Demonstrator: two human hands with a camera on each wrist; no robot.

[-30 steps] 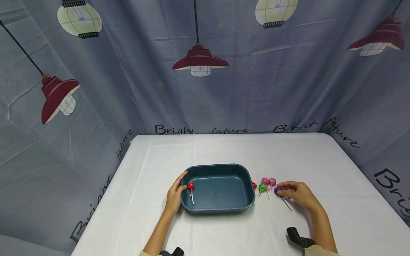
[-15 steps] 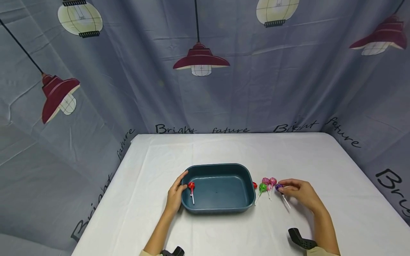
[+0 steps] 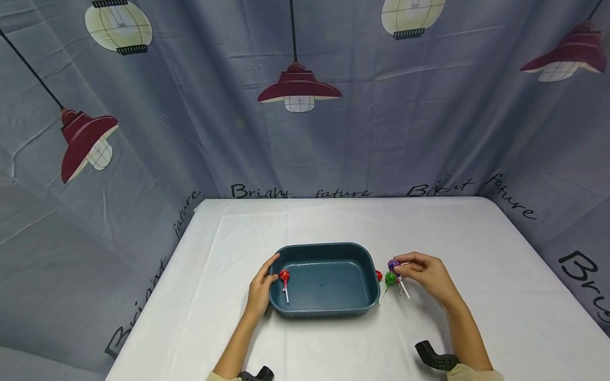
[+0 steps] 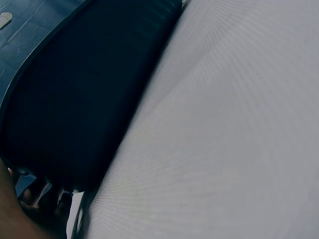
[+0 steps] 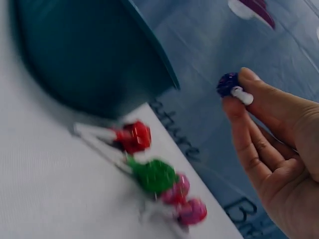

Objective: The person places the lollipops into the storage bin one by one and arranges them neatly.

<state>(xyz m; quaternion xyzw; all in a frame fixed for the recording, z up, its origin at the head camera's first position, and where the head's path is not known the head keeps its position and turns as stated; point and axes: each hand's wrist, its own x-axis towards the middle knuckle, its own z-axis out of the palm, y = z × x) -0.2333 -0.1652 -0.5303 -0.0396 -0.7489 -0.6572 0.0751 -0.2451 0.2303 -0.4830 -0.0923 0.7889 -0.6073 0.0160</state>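
My right hand (image 3: pixel 427 274) pinches a purple lollipop (image 5: pixel 228 85) by its round head between thumb and fingertips, its white stick hanging down. It is raised over the pink lollipops (image 5: pixel 192 211), partly covering them in the head view. Beside these lie a green lollipop (image 3: pixel 391 279) and a red lollipop (image 5: pixel 134 137), close to the right end of a dark teal tray (image 3: pixel 329 312). My left hand (image 3: pixel 259 292) holds the tray's left end, the thumb over the rim. Inside the tray, near that hand, rests another red lollipop (image 3: pixel 284 276).
A white cloth (image 3: pixel 333 349) covers the table under the tray and lollipops. Behind it hangs a grey-blue curtain (image 3: pixel 205 121) printed with lamps. Black wrist devices (image 3: pixel 436 357) sit by the sleeves at the near edge of the head view.
My right hand has lifted the purple lollipop off the cloth and carried it left, above the pink ones. My left hand and the tray have stayed in place.
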